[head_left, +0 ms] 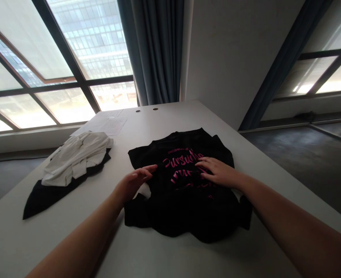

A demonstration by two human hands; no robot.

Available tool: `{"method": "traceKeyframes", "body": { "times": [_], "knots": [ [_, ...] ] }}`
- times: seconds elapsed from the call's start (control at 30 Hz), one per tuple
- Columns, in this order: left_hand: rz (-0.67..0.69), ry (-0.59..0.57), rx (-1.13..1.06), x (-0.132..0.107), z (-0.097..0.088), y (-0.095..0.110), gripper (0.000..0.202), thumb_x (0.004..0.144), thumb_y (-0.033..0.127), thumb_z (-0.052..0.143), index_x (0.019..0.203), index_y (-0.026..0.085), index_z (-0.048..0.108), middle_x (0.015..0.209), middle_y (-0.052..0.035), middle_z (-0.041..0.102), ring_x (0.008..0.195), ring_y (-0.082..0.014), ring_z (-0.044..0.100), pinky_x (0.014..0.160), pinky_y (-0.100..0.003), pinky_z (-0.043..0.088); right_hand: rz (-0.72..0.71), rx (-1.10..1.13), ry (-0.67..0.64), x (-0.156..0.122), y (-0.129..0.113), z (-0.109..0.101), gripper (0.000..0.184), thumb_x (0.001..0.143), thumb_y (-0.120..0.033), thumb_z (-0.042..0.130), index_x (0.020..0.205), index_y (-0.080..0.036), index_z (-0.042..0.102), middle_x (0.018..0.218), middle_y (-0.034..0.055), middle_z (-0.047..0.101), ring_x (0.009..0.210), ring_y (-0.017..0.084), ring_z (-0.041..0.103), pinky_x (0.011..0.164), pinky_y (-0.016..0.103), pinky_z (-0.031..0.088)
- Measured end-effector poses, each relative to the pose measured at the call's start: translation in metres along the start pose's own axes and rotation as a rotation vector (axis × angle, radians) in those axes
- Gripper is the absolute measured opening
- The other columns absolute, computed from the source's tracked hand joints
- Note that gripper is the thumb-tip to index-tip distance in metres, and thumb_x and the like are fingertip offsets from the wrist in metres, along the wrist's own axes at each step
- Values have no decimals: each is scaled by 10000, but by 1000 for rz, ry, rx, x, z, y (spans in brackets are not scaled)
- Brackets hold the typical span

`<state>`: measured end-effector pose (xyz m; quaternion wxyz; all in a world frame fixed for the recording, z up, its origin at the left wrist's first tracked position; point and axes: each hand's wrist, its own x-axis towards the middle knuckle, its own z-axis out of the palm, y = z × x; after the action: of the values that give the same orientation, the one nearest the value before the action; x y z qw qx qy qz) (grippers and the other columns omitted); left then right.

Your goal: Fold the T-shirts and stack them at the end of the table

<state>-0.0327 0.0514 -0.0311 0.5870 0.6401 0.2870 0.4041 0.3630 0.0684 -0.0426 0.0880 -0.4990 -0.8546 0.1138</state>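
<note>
A black shirt (184, 216) with pink lettering lies spread on the white table in front of me, its lower part rumpled. Its short sleeves or folded ends stick out at the sides. My left hand (134, 181) is at the shirt's left edge, fingers stretched toward the print, holding nothing. Over the right side of the lettering lies my right hand (218, 172), palm down with fingers spread, seemingly resting on the fabric.
On the left of the table (170, 117) sits a white garment (78, 154) heaped on a dark cloth (49, 197). Behind it lie sheets of paper (107, 124). A blue-grey curtain (159, 50) hangs past the far edge, beside large windows (98, 38).
</note>
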Motion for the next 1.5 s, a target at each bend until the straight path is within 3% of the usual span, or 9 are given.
{"method": "traceKeyframes", "body": {
  "times": [0.1,0.2,0.43,0.63,0.83,1.07,1.2,1.4,1.5],
  "knots": [
    [-17,42,622,6,0,-13,388,944,481,529,1171,246,740,1442,-103,620,1435,-343,453,1229,-596,239,4,-23,15,1,-2,-2,506,971,-456,505,1375,-177,626,1433,162,557,1346,325,500,1150,504,373],
    [-124,-46,1074,9,2,-24,434,983,455,474,1353,313,652,1544,-34,532,1504,-312,355,1243,-629,145,20,-31,10,3,-2,-3,498,960,-474,524,1366,-204,630,1369,156,584,1255,327,554,1099,495,415],
    [-326,59,1505,10,-5,-29,510,1048,401,359,1544,325,450,1660,-12,353,1536,-273,305,1237,-613,198,52,52,-6,5,-2,-1,419,953,-444,526,1298,-226,620,1273,118,673,1157,306,629,1024,426,451],
    [-439,200,1595,11,-22,-25,520,1040,358,370,1550,281,437,1691,-33,276,1525,-287,326,1221,-630,234,173,56,-50,4,-8,-9,290,942,-407,532,1144,-236,651,949,63,742,834,247,686,759,336,449],
    [-501,340,1557,9,-48,-24,577,1026,374,370,1554,145,400,1663,-152,324,1507,-324,353,1193,-555,330,207,54,-18,5,-11,-13,210,939,-403,541,894,-231,652,773,26,706,706,198,640,645,303,368],
    [-478,484,1540,10,-65,-33,629,999,394,404,1512,32,379,1521,-259,483,1387,-386,499,1120,-526,405,5,-46,-208,-4,-36,-19,149,916,-275,573,848,-228,697,765,37,706,723,204,649,640,293,363],
    [-452,512,1566,8,-71,-42,587,996,422,402,1429,32,474,1435,-284,541,1364,-401,514,1115,-531,404,-42,8,-274,-7,-53,-22,139,914,-266,601,846,-229,716,778,36,721,732,202,659,650,287,375],
    [-75,672,1489,5,-65,-35,431,946,433,526,1272,155,571,1530,-210,464,1439,-386,421,1144,-554,384,4,107,-218,-3,-53,-20,193,930,-346,606,817,-224,703,757,27,708,724,198,646,650,286,367],
    [123,598,1430,7,-52,-20,377,963,408,518,1263,190,588,1563,-153,446,1436,-334,437,1179,-530,370,17,137,-183,-4,-52,-19,218,930,-370,594,803,-220,687,716,16,681,666,185,616,624,292,364]
  ]
}}
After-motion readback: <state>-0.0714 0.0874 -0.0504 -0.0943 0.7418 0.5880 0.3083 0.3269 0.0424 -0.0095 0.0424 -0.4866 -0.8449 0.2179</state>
